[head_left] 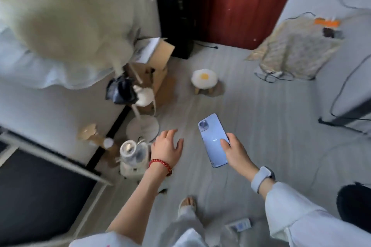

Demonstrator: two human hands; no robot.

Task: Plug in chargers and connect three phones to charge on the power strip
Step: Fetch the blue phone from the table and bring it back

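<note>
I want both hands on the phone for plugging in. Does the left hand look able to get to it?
Probably yes: the left hand is open and holds nothing, and only bare floor shows between it and the blue phone gripped by the right hand.

Person's attire, head view

The left hand (167, 147) carries a red beaded bracelet (160, 165) at the wrist, and the forearm is bare up to a pale sleeve edge at the lower frame border. The right hand (235, 151) has a wrist band (262, 178) in light grey-blue (apparently a watch strap) ahead of a loose, pale blue-white sleeve (297, 214). Light trousers and a pale open-toed sandal (187, 204) appear below.
</note>
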